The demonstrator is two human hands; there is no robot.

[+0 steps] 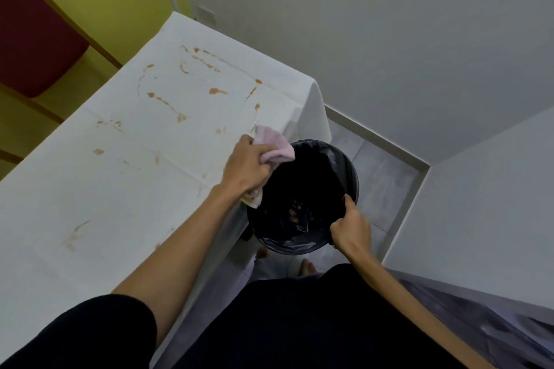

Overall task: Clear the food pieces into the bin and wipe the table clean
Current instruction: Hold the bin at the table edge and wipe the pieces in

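A black bin [335, 159] lined with a black bag is held just below the table's right edge. Brown food pieces [295, 211] lie at its bottom. My right hand [350, 226] grips the bin's near rim. My left hand [247, 166] is closed on a pink cloth [274, 144] at the table edge, partly over the bin's mouth. The white table [90, 189] carries several brown smears and streaks [168, 105] across its far half.
A red chair [33, 39] with a wooden frame stands at the far left against a yellow wall. White walls close in on the right. My bare feet [305, 266] stand on the grey floor below the bin.
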